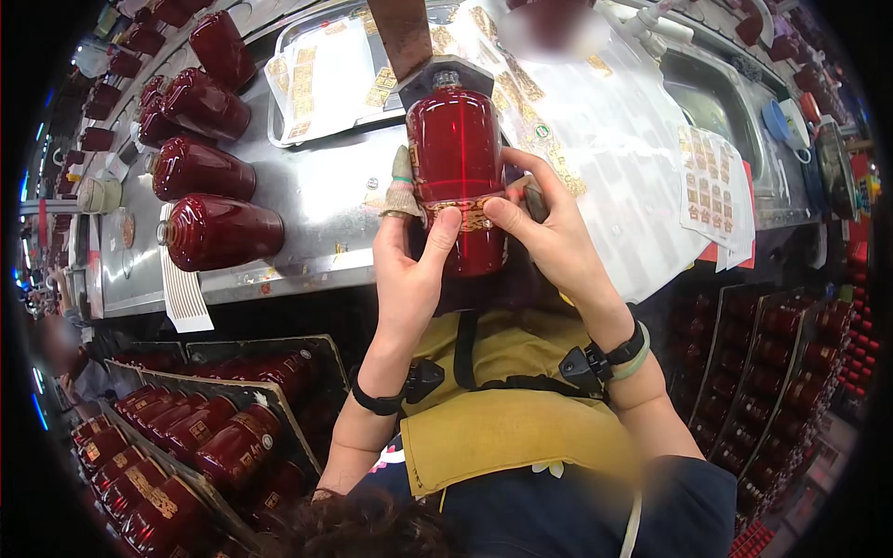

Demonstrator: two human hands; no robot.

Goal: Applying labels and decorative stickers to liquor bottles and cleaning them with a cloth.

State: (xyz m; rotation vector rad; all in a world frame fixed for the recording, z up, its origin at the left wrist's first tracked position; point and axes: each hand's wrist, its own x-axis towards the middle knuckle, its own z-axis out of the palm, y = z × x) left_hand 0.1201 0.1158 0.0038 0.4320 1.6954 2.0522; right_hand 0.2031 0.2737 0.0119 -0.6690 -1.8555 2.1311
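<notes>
A glossy dark-red glass bottle is between my two hands at the front edge of the metal table, its clear neck pointing away from me. My left hand grips its left side, thumb on the glass; a cloth-like finger cover wraps one finger. From the right, my right hand holds the bottle, its thumb pressed on a gold patterned decal. That decal runs across the lower part of the bottle, between both thumbs. Thin red light lines fall on the glass above it. The fingers beneath the bottle are hidden.
Several red bottles lie on the table at left, beside a striped strip. A metal tray with decal sheets stands behind. White sheets cover the right side, near a sink. Bottle crates flank me below the table.
</notes>
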